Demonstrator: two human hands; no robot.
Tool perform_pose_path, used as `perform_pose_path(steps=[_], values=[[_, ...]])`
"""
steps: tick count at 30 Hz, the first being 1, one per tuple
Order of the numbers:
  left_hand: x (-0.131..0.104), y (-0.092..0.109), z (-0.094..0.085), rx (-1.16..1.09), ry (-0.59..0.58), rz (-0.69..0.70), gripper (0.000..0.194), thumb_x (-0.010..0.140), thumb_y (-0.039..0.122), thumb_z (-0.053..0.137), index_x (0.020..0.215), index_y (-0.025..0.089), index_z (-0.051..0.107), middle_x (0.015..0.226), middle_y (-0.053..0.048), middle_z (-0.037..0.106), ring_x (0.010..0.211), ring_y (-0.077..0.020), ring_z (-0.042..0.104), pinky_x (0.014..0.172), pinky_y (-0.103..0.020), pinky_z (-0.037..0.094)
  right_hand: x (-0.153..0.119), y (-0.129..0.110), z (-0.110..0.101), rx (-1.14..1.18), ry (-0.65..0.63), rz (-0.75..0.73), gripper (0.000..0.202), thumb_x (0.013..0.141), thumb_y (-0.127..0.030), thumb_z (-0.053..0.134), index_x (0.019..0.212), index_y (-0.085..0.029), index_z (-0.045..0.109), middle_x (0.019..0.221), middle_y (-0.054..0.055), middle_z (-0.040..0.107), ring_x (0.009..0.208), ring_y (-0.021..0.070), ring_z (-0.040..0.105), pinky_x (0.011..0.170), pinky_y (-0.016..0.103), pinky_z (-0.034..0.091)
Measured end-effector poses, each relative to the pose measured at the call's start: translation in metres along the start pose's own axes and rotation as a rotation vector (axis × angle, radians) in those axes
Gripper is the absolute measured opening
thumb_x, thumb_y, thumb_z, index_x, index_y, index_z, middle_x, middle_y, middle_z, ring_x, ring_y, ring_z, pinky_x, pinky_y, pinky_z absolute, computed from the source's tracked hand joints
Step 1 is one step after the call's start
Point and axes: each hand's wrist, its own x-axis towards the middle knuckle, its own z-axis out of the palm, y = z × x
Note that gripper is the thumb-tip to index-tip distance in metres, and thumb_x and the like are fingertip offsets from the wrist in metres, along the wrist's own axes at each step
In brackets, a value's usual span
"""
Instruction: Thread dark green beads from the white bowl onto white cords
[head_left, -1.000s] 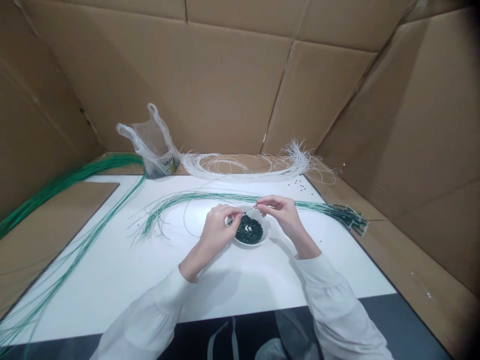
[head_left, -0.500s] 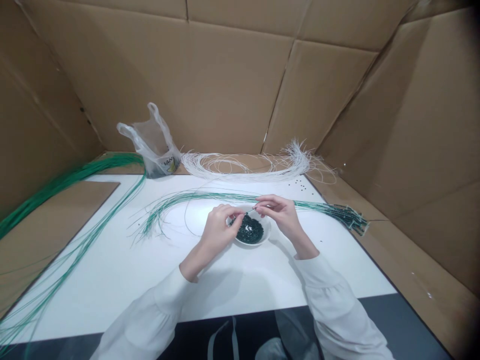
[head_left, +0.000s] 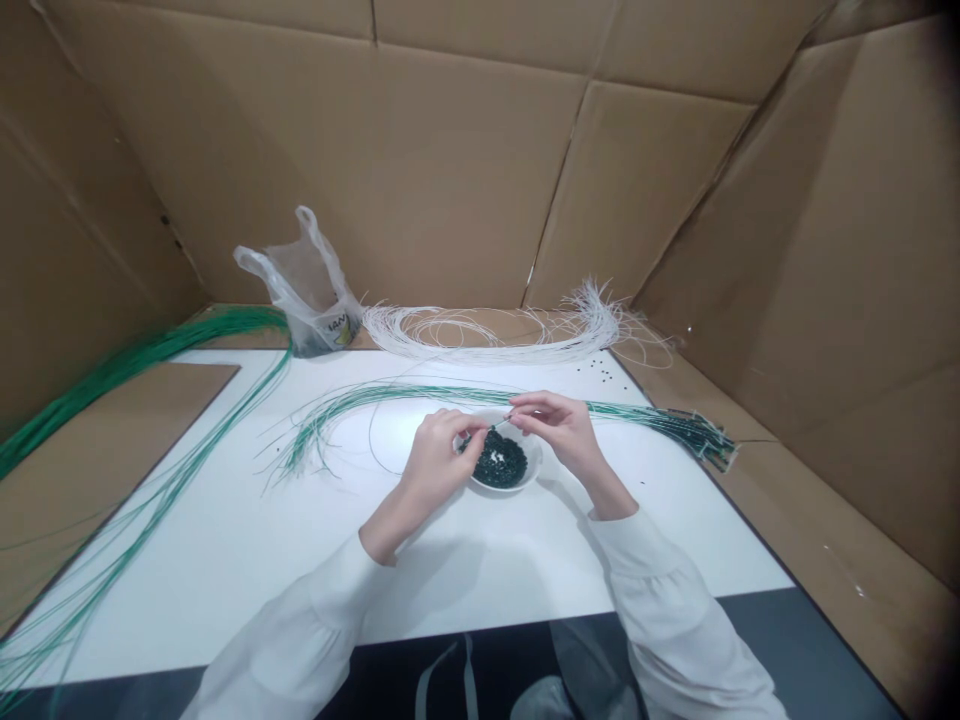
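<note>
Above a white bowl (head_left: pixel 535 462) of dark green beads (head_left: pixel 501 464), my two hands face each other. My left hand (head_left: pixel 444 450) pinches a thin strand between thumb and forefinger at the bowl's left side. At the upper right of the bowl, my right hand (head_left: pixel 556 428) pinches the other end of a short, thin piece that spans the gap between the fingertips. Whether a bead sits on it is too small to tell. A pale strand loops out to the left of my left hand. Just behind the hands lies a bundle of green strands (head_left: pixel 420 391), with dark beaded ends (head_left: pixel 701 436) at right.
Coiled white strands (head_left: pixel 480 350) lie along the back edge. A plastic bag (head_left: pixel 315 310) stands at back left, beside long green strands (head_left: pixel 127 370) running down the left side. Loose beads (head_left: pixel 606 376) dot the white table (head_left: pixel 487 570) at back right. Cardboard walls (head_left: pixel 465 170) enclose it.
Both hands stay almost in place over the bowl. The right fingers have shifted very slightly; both pinches are kept.
</note>
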Motion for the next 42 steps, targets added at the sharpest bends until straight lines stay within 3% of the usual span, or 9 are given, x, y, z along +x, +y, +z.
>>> perform_pose_path(steps=[19,28,37,42], values=[[0.0004,0.0004,-0.0005,0.024,-0.012,-0.004,0.015,0.077,0.017,0.050,0.075,0.019,0.064,0.068,-0.002,0.064,0.066,-0.0146,0.054,0.068,-0.028,0.040,0.0001,0.0032,-0.0013,-0.092,0.009,-0.013,0.022,0.062,-0.031,0.070,0.078,-0.017,0.066,0.071,0.004,0.066,0.065,0.0164,0.063,0.056,0.026,0.050],[0.0005,0.0000,0.0005,0.042,-0.035,-0.030,0.015,0.076,0.016,0.051,0.074,0.019,0.065,0.068,-0.001,0.064,0.066,-0.0144,0.054,0.068,-0.028,0.040,-0.0006,0.0035,-0.0020,-0.106,-0.057,-0.059,0.020,0.066,-0.028,0.068,0.083,-0.018,0.065,0.078,0.005,0.067,0.072,0.0167,0.063,0.061,0.026,0.049],[-0.0007,0.0024,0.0013,0.085,-0.045,0.010,0.014,0.076,0.016,0.051,0.077,0.019,0.065,0.069,-0.001,0.065,0.068,-0.0155,0.054,0.068,-0.029,0.038,0.0003,0.0074,0.0030,-0.118,-0.081,-0.007,0.024,0.063,-0.031,0.069,0.082,-0.017,0.065,0.076,0.005,0.067,0.070,0.0166,0.063,0.064,0.027,0.049],[-0.0001,0.0006,0.0014,0.077,-0.021,-0.032,0.015,0.076,0.017,0.051,0.076,0.019,0.066,0.070,-0.002,0.066,0.069,-0.0160,0.056,0.069,-0.030,0.039,0.0004,0.0040,0.0052,-0.086,-0.114,0.042,0.045,0.062,-0.031,0.070,0.103,-0.017,0.058,0.074,0.004,0.068,0.065,0.0155,0.061,0.060,0.027,0.048]])
